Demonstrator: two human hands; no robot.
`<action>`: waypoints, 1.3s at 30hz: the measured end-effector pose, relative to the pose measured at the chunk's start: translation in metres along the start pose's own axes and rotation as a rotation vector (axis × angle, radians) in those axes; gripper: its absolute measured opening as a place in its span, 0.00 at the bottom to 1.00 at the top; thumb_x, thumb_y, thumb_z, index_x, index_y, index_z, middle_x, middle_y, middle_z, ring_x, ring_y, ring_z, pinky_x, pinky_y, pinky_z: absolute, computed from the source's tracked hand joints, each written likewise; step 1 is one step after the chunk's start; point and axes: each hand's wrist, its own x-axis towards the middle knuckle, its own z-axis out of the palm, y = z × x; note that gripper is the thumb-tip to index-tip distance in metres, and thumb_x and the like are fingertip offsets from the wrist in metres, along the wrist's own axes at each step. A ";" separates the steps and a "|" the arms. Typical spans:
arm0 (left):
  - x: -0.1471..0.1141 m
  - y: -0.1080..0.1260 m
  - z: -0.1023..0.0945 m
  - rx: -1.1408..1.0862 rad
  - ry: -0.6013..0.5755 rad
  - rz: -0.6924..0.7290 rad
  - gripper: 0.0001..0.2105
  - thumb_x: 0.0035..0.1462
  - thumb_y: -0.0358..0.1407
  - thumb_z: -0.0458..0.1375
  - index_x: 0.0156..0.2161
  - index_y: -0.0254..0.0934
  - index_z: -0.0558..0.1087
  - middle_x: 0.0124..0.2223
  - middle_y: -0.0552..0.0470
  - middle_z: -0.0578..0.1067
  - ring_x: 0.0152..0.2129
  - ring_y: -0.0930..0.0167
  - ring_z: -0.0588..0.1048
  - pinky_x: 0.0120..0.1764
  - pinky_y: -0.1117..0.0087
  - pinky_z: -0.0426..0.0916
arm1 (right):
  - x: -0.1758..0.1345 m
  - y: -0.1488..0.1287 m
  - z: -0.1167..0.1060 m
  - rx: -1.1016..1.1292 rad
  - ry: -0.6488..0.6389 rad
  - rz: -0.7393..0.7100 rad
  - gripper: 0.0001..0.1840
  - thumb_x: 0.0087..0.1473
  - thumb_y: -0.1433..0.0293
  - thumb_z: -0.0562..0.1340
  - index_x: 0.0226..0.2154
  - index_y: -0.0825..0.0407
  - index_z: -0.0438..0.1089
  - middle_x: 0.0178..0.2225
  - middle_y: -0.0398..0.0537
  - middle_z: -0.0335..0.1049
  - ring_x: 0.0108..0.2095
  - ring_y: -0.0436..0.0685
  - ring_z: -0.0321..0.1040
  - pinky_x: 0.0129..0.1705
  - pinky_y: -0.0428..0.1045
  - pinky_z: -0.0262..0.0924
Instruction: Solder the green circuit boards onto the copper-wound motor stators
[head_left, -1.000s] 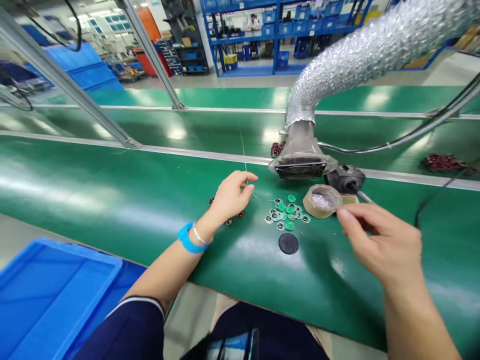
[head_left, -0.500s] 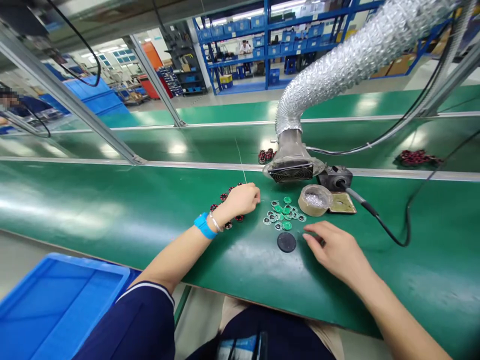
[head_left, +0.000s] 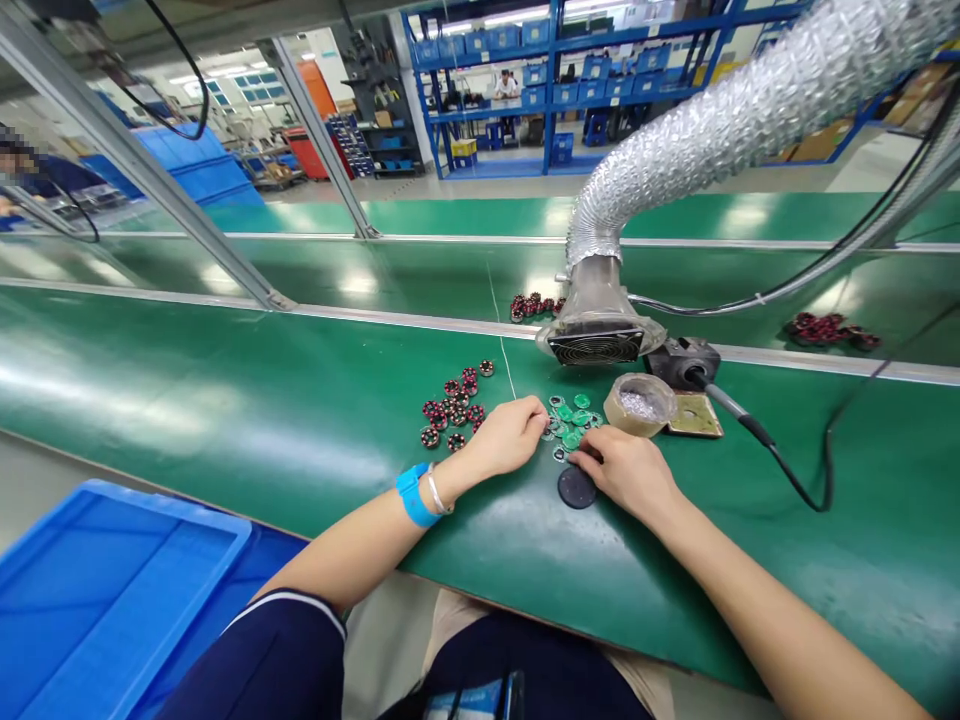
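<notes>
My left hand (head_left: 510, 435) is closed in a pinch on a thin solder wire (head_left: 504, 350) that runs up and away over the bench. Its fingertips are at the left edge of a pile of small round green circuit boards (head_left: 581, 418). My right hand (head_left: 626, 468) reaches to the pile's near side, thumb and fingers brought together; whatever is between them is hidden. Just below those fingertips lies a black round disc (head_left: 577, 489), flat on the green bench. Left of my left hand, several small red-and-black wound coils (head_left: 450, 405) lie in a loose group.
Behind the pile stand a round tub (head_left: 616, 412) of shiny bits and a soldering iron (head_left: 727, 402) in its holder, its cable trailing right. A fume extractor hood (head_left: 596, 320) hangs low on a silver duct. Blue crates (head_left: 217, 555) stand at lower left. More coils (head_left: 821, 328) lie beyond the rail.
My left hand has moved right towards the green boards, uncovering the coils. My right hand has moved left to the pile, and its fingers have closed together.
</notes>
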 end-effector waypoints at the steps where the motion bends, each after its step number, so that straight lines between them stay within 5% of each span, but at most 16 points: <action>1: -0.001 -0.001 0.000 -0.018 0.013 0.006 0.10 0.65 0.31 0.49 0.34 0.36 0.70 0.33 0.52 0.77 0.30 0.72 0.74 0.35 0.72 0.67 | -0.001 0.000 0.001 0.012 0.032 -0.009 0.10 0.59 0.64 0.62 0.30 0.52 0.71 0.30 0.44 0.72 0.28 0.50 0.68 0.30 0.45 0.60; 4: -0.005 -0.003 -0.002 -0.071 0.043 0.029 0.09 0.64 0.32 0.50 0.34 0.35 0.71 0.32 0.53 0.75 0.28 0.73 0.72 0.33 0.72 0.66 | -0.003 0.003 0.003 0.064 0.157 -0.035 0.12 0.60 0.63 0.59 0.29 0.51 0.71 0.29 0.45 0.72 0.27 0.50 0.68 0.29 0.45 0.59; 10: -0.020 -0.003 -0.003 -0.133 0.038 0.198 0.05 0.60 0.34 0.55 0.35 0.35 0.72 0.34 0.52 0.75 0.29 0.73 0.73 0.34 0.73 0.67 | -0.014 -0.008 -0.006 0.213 0.339 -0.118 0.16 0.62 0.63 0.59 0.50 0.52 0.68 0.37 0.47 0.75 0.21 0.46 0.65 0.27 0.45 0.64; 15: -0.027 0.002 -0.004 -0.122 0.036 0.388 0.10 0.65 0.36 0.52 0.38 0.34 0.73 0.36 0.50 0.77 0.33 0.72 0.74 0.37 0.73 0.68 | -0.020 -0.019 -0.024 0.262 0.290 -0.277 0.06 0.62 0.70 0.59 0.39 0.49 0.73 0.30 0.41 0.75 0.28 0.47 0.71 0.33 0.43 0.66; 23: -0.027 -0.004 -0.010 0.063 0.148 0.505 0.16 0.66 0.37 0.49 0.34 0.37 0.77 0.29 0.53 0.76 0.24 0.73 0.73 0.25 0.73 0.62 | -0.034 0.005 -0.063 0.153 0.247 -0.240 0.07 0.60 0.71 0.60 0.30 0.49 0.71 0.26 0.39 0.72 0.25 0.47 0.69 0.28 0.42 0.62; 29: -0.025 -0.009 -0.019 0.135 0.298 0.529 0.13 0.64 0.34 0.51 0.32 0.37 0.76 0.28 0.54 0.76 0.23 0.74 0.72 0.24 0.73 0.62 | -0.040 0.028 -0.074 0.149 0.520 -0.066 0.03 0.60 0.72 0.62 0.35 0.50 0.72 0.30 0.43 0.71 0.29 0.51 0.68 0.30 0.46 0.61; 32: -0.033 0.002 -0.011 0.201 0.277 0.645 0.14 0.65 0.33 0.50 0.31 0.37 0.75 0.25 0.55 0.73 0.20 0.73 0.69 0.23 0.70 0.60 | -0.037 -0.003 -0.061 0.066 0.377 -0.308 0.09 0.61 0.69 0.61 0.44 0.52 0.72 0.37 0.49 0.74 0.39 0.56 0.70 0.42 0.52 0.64; 34: -0.039 0.010 -0.007 0.226 0.260 0.687 0.14 0.65 0.33 0.50 0.30 0.36 0.75 0.24 0.55 0.70 0.19 0.73 0.67 0.23 0.68 0.60 | -0.034 -0.028 -0.050 0.098 0.283 -0.435 0.10 0.61 0.72 0.61 0.46 0.55 0.69 0.35 0.49 0.74 0.35 0.54 0.68 0.39 0.51 0.63; 39: -0.045 0.013 -0.015 0.207 0.208 0.712 0.12 0.63 0.28 0.50 0.31 0.36 0.74 0.22 0.56 0.67 0.19 0.72 0.64 0.23 0.68 0.58 | -0.030 -0.043 -0.045 0.149 0.279 -0.393 0.05 0.60 0.78 0.58 0.36 0.54 0.68 0.27 0.45 0.69 0.27 0.50 0.59 0.30 0.48 0.56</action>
